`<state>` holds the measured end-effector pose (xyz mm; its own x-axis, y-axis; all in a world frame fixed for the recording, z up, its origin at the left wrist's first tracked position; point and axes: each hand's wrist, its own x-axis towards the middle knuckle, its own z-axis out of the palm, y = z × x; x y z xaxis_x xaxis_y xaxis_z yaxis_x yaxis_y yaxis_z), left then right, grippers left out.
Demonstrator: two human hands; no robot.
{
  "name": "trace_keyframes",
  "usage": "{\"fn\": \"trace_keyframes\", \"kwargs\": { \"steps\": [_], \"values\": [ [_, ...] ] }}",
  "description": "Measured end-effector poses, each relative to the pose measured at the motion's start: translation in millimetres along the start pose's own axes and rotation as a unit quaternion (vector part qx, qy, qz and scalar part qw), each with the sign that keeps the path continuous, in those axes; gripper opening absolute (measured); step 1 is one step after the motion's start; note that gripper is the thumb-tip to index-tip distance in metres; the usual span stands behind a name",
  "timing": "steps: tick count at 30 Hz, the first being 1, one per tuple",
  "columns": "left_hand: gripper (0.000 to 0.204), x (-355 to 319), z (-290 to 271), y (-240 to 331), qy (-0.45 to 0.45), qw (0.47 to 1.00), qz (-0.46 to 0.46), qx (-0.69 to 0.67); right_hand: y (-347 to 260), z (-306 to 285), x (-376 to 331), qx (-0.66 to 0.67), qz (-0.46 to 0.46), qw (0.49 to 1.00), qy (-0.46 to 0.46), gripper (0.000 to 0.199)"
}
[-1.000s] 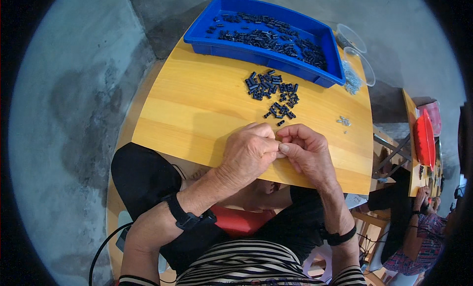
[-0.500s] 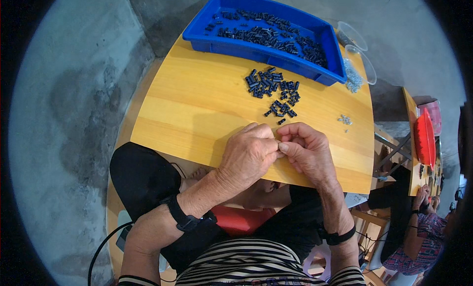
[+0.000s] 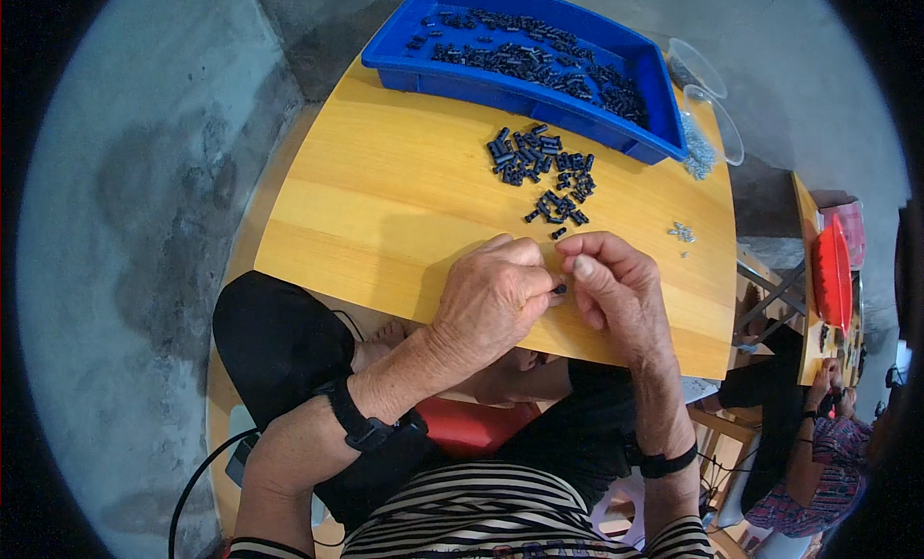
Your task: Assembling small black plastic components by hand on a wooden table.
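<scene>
Close over the near edge of the round yellow wooden table (image 3: 385,203), the left hand (image 3: 491,294) pinches a small black plastic cylinder (image 3: 559,289) against the half-curled right hand's (image 3: 616,289) fingertips, probably for steadiness, while bare tabletop lies leftward and loose black pieces (image 3: 544,169) and the blue plastic tray (image 3: 525,53) sit beyond.

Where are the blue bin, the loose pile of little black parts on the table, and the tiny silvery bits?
blue bin (image 3: 520,89): head view, front wall.
pile of black parts (image 3: 541,169): head view, pile's middle.
silvery bits (image 3: 681,233): head view, middle of the cluster.
</scene>
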<state>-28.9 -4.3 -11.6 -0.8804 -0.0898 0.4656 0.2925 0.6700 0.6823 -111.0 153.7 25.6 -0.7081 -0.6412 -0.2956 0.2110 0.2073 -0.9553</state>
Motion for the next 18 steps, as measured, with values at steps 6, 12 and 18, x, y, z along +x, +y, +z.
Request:
{"fn": "trace_keyframes", "kwargs": {
  "steps": [6, 12, 18],
  "values": [
    [0.012, 1.4, 0.6, 2.1, 0.004, 1.000, 0.006, 0.011, -12.6, 18.0, 17.2, 0.074, -0.225, 0.967, 0.096, 0.030],
    [0.011, 1.3, -0.8, 2.0, -0.023, 1.000, 0.015, 0.011, -6.0, 32.5, 41.5, -0.107, -0.286, 0.946, 0.108, 0.023],
    [0.009, -0.3, -0.3, 2.1, 0.000, 1.000, 0.010, 0.010, -0.5, 36.0, 46.5, -0.180, -0.303, 0.924, 0.146, 0.020]
  ]
}}
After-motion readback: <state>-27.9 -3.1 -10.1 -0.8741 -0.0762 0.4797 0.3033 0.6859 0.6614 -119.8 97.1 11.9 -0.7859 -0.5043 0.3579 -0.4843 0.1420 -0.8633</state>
